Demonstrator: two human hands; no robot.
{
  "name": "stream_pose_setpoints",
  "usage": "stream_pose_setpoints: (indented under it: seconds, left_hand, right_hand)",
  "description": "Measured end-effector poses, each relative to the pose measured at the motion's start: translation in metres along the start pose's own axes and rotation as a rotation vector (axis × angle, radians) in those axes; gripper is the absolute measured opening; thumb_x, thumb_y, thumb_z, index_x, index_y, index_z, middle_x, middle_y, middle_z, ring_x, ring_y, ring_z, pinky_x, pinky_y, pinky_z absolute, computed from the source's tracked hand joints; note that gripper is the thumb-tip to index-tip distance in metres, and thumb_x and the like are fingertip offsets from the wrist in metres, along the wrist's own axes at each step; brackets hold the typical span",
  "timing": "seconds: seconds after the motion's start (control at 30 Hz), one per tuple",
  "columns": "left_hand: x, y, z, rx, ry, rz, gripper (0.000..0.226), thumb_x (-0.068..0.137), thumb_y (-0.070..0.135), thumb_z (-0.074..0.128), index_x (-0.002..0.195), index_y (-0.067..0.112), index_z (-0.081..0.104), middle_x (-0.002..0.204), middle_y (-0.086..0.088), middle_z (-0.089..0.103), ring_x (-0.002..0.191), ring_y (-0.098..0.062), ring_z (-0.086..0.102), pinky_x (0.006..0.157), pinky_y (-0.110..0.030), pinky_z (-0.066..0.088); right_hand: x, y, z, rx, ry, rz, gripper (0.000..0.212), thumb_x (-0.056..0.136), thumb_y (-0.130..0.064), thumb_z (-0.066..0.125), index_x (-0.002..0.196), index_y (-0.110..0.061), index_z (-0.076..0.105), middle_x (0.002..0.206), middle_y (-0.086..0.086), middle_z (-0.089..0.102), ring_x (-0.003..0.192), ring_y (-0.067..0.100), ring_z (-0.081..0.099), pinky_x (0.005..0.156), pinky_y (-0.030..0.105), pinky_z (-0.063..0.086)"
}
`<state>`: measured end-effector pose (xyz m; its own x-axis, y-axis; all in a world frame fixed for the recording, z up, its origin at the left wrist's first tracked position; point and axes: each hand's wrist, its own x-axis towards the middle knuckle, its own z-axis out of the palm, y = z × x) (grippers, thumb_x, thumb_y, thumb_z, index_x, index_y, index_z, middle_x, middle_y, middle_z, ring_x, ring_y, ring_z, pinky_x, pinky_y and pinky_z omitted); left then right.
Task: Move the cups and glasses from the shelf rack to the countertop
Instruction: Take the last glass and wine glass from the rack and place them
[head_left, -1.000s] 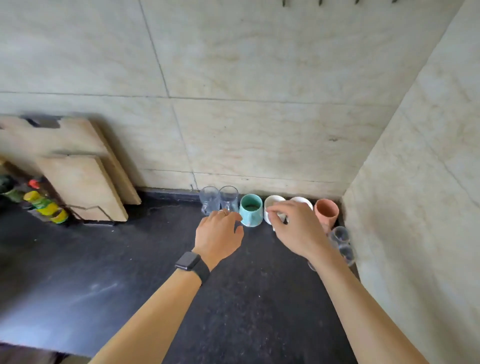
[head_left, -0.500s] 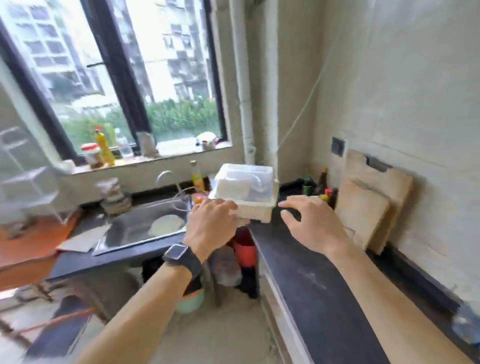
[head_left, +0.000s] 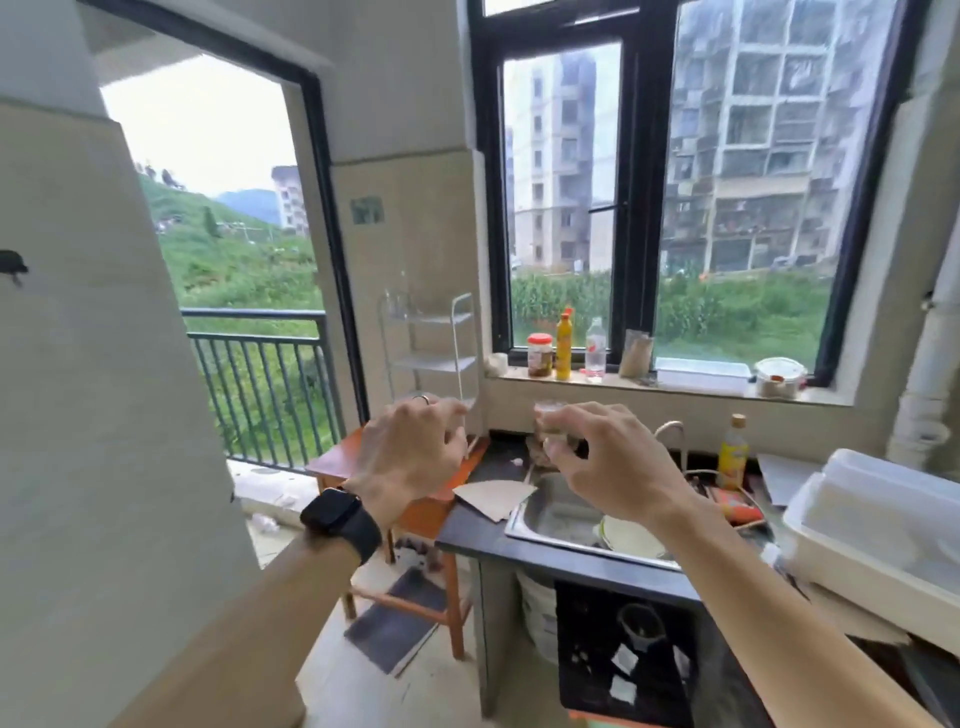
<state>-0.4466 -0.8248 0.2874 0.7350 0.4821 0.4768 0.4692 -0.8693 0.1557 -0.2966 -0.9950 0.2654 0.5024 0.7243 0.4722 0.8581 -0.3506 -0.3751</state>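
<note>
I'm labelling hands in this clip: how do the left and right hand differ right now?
The left hand wears a ring, with a black watch on its wrist; the right hand and its wrist are bare. The left hand is raised in front of the white rack and orange table; the right hand is raised in front of the sink. Both are raised at about the same height, fingers loosely curled, apparently holding nothing.

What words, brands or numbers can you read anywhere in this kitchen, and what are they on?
No text can be read anywhere.
Red-lidded jar: label too blurred.
Yellow bottle: no legible print.
Clear bottle: label too blurred.
Oil bottle by the sink: label unreadable.
Watch on the left wrist: screen dark.
Wall sticker: too blurred.
</note>
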Motion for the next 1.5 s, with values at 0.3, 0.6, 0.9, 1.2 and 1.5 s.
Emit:
stream_pose_setpoints:
  seconds: [0.3, 0.6, 0.9, 1.2, 1.5]
  left_hand:
    - [0.084, -0.133, 0.013, 0.043, 0.009, -0.074, 0.041, 0.097, 0.038, 0.051, 0.137, 0.033, 0.058, 0.123, 0.001, 0.068, 0.111, -0.02, 0.061, 0.092, -0.035, 0.051]
    - [0.21, -0.225, 0.056, 0.064, 0.008, -0.151, 0.043, 0.096, 0.039, 0.05, 0.139, 0.033, 0.055, 0.126, 0.002, 0.067, 0.108, -0.02, 0.064, 0.079, -0.03, 0.05]
    - [0.341, -0.318, 0.101, -0.041, 0.026, -0.21, 0.044, 0.096, 0.045, 0.052, 0.139, 0.034, 0.052, 0.136, 0.007, 0.061, 0.115, -0.017, 0.061, 0.083, -0.034, 0.054]
    - [0.475, -0.417, 0.18, -0.181, -0.055, -0.161, 0.049, 0.093, 0.045, 0.056, 0.139, 0.03, 0.053, 0.137, 0.007, 0.061, 0.121, -0.018, 0.059, 0.097, -0.041, 0.052]
    - [0.587, -0.47, 0.245, -0.394, -0.143, -0.176, 0.058, 0.091, 0.047, 0.061, 0.143, 0.025, 0.049, 0.134, 0.006, 0.058, 0.114, -0.017, 0.06, 0.098, -0.038, 0.05]
  right_hand:
    - [0.146, -0.045, 0.086, 0.057, 0.011, -0.046, 0.038, 0.098, -0.042, 0.057, 0.136, -0.035, 0.058, 0.14, -0.012, 0.06, 0.131, 0.016, 0.049, 0.105, 0.039, 0.045]
    - [0.304, -0.031, 0.171, 0.108, -0.007, -0.105, 0.042, 0.096, -0.046, 0.055, 0.137, -0.035, 0.055, 0.138, -0.005, 0.062, 0.128, 0.02, 0.053, 0.103, 0.042, 0.048]
    - [0.449, -0.008, 0.248, 0.134, -0.036, -0.057, 0.046, 0.098, -0.042, 0.056, 0.142, -0.031, 0.049, 0.14, -0.007, 0.06, 0.131, 0.017, 0.05, 0.102, 0.032, 0.041]
    - [0.578, 0.007, 0.328, 0.237, 0.03, 0.074, 0.047, 0.096, -0.036, 0.063, 0.14, -0.025, 0.048, 0.135, -0.006, 0.063, 0.112, 0.012, 0.064, 0.096, 0.037, 0.053]
    - [0.696, 0.023, 0.383, 0.354, 0.12, 0.22, 0.042, 0.097, -0.032, 0.064, 0.137, -0.022, 0.052, 0.132, -0.006, 0.062, 0.091, 0.007, 0.066, 0.084, 0.033, 0.056]
